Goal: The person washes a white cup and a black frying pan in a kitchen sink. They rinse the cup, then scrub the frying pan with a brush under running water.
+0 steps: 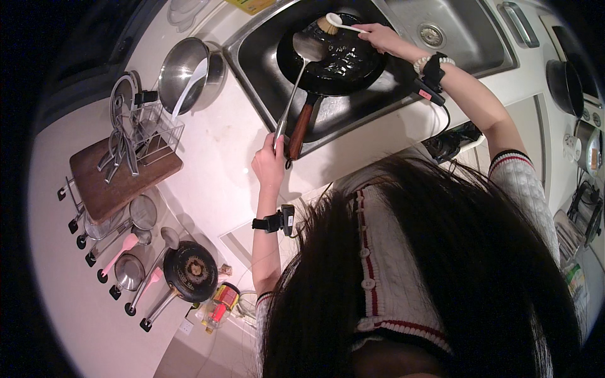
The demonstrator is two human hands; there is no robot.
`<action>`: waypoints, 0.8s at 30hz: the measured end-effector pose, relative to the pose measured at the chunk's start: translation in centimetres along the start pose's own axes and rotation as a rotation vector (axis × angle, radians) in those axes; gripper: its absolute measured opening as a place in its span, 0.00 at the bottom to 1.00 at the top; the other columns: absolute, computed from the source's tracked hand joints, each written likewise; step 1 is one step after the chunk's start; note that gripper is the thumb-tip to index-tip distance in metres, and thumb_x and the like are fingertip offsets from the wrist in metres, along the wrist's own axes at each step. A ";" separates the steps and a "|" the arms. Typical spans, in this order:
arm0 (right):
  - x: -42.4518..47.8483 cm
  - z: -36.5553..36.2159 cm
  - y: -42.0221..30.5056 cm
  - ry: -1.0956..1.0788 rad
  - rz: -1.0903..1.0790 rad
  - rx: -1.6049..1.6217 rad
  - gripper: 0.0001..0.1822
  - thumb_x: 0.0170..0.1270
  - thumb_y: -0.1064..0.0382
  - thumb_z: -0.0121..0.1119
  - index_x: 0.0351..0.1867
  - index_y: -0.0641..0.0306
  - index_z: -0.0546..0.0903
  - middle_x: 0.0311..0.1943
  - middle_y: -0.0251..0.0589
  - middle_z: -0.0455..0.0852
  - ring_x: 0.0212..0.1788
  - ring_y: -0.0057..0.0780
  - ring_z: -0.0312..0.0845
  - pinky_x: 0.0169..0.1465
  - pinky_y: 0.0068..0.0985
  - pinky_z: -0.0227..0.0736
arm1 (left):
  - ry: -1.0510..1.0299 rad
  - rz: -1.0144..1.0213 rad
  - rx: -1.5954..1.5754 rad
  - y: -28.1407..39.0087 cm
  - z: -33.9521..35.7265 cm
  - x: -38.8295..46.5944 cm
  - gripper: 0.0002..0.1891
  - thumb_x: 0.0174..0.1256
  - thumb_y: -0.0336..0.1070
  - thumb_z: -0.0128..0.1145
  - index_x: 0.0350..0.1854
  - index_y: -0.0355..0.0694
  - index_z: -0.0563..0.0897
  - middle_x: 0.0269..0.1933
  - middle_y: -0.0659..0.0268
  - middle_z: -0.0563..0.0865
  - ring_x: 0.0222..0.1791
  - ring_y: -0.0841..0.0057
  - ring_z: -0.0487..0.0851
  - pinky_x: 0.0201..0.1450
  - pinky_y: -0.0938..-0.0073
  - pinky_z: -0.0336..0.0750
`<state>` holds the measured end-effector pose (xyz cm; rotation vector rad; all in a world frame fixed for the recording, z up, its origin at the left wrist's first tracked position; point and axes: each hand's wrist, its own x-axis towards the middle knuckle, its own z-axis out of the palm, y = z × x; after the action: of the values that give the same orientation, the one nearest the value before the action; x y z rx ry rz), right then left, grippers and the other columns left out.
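A black wok (350,71) with a brown wooden handle (301,130) sits in the left basin of a steel sink (264,106), with shiny liquid inside it. My left hand (269,163) is closed around the metal handle of a spatula (309,47), whose blade is over the wok's left side. In my right hand (380,38) is the white handle of a scrubbing brush (328,26). Its tan bristles are at the wok's far side, close to the spatula blade; whether they touch it, I cannot tell.
Left of the sink stand a steel colander (182,78) holding a white utensil, a wire rack (163,127) and a wooden cutting board (118,175). Utensils and a frying pan (191,271) hang lower left. The second basin (453,28) lies right; a dark pan (562,87) is farther right.
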<state>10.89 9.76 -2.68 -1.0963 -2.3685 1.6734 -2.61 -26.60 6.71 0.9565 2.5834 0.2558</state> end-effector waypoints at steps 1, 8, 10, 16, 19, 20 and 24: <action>0.1 0.1 0.5 0.011 -0.032 -0.181 0.21 0.61 0.55 0.49 0.56 0.49 0.73 0.18 0.43 0.79 0.17 0.28 0.75 0.24 0.25 0.72 | -0.001 -0.016 -0.033 -0.2 0.4 0.0 0.16 0.65 0.50 0.44 0.39 0.45 0.78 0.19 0.55 0.79 0.23 0.57 0.79 0.28 0.61 0.69; 0.7 3.3 5.4 0.018 0.007 -0.756 0.16 0.55 0.63 0.46 0.43 0.55 0.81 0.32 0.54 0.83 0.36 0.48 0.80 0.39 0.38 0.75 | -0.057 -0.144 -0.409 -1.5 2.2 -0.3 0.17 0.66 0.49 0.44 0.35 0.42 0.80 0.16 0.64 0.76 0.17 0.74 0.73 0.24 0.72 0.64; 0.2 4.1 5.4 -0.011 -0.023 -0.780 0.15 0.54 0.65 0.47 0.40 0.57 0.82 0.30 0.53 0.83 0.31 0.45 0.81 0.34 0.37 0.76 | -0.070 -0.150 -0.478 -1.7 2.4 -0.1 0.16 0.66 0.48 0.45 0.35 0.41 0.80 0.15 0.66 0.74 0.17 0.79 0.70 0.23 0.75 0.62; -2.3 4.3 2.4 -0.053 0.196 0.212 0.21 0.63 0.63 0.49 0.59 0.49 0.71 0.11 0.24 0.61 0.12 0.15 0.54 0.17 0.18 0.54 | -0.076 -0.175 -0.640 -2.3 3.7 0.2 0.15 0.67 0.44 0.46 0.34 0.38 0.80 0.15 0.70 0.71 0.16 0.84 0.66 0.22 0.79 0.60; -4.7 3.5 -0.2 -0.023 0.098 0.194 0.21 0.63 0.58 0.48 0.59 0.45 0.71 0.15 0.34 0.73 0.14 0.21 0.65 0.21 0.22 0.63 | -0.087 -0.195 -0.665 -2.1 4.3 0.3 0.15 0.67 0.44 0.46 0.33 0.37 0.80 0.15 0.69 0.71 0.17 0.84 0.66 0.22 0.79 0.61; -5.1 3.4 -0.9 -0.036 0.092 0.175 0.21 0.63 0.58 0.48 0.59 0.45 0.71 0.15 0.34 0.73 0.15 0.22 0.66 0.22 0.22 0.63 | -0.097 -0.202 -0.667 -1.8 4.4 0.3 0.15 0.67 0.44 0.46 0.33 0.38 0.80 0.15 0.69 0.71 0.17 0.84 0.67 0.23 0.79 0.61; -5.2 2.6 -2.6 0.073 -0.024 -0.003 0.21 0.63 0.57 0.47 0.59 0.43 0.71 0.17 0.37 0.77 0.15 0.25 0.70 0.24 0.23 0.66 | -0.109 -0.153 -0.596 0.2 3.6 0.5 0.15 0.66 0.45 0.46 0.34 0.39 0.80 0.15 0.68 0.72 0.18 0.82 0.68 0.24 0.78 0.62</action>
<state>12.37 4.28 0.18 -1.1048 -2.3315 1.5937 -1.40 -25.97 3.34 0.5333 2.2513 0.8440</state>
